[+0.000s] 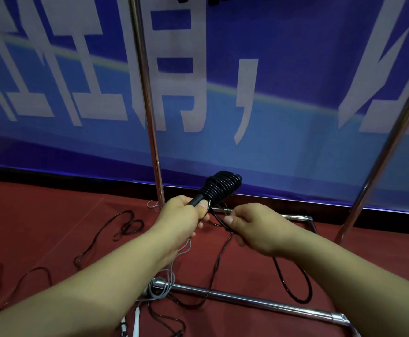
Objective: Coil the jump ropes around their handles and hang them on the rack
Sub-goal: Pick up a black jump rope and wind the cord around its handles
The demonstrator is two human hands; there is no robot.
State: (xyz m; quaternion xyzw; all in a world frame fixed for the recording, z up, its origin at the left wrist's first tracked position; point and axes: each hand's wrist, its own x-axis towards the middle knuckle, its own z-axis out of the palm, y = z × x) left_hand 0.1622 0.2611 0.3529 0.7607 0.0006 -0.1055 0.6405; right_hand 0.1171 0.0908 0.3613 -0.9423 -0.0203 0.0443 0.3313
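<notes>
While the left hand (pixel 186 210) curls round the bare lower end of the black plastic jump-rope handles (pixel 197 200), it tilts them up and away, so that the free end stays clear for winding. A thick coil of glossy black cord (pixel 220 187) already sits around the upper part of the handles, bulging wider toward the top. The right hand (pixel 252 227) pinches the loose black cord tail (pixel 219 218) between thumb and curled fingers just below and beside the coil, apparently keeping it taut so each turn lies snug against the last. From that pinch the slack cord (pixel 293 283) drops to the dark red carpeted floor (pixel 52 215) and loops there, so some length is not yet wound.

Both hands sit close together, the handles in the left and the cord running straight across into the right. Behind them stands the shiny chrome tube rack (pixel 150 117), its uprights rising past a blue banner with white lettering (pixel 296 69). On the carpet lie a thin brown jump rope (pixel 125 224) and a grey one (pixel 161 285) near the rack's base bar, both uncoiled.
</notes>
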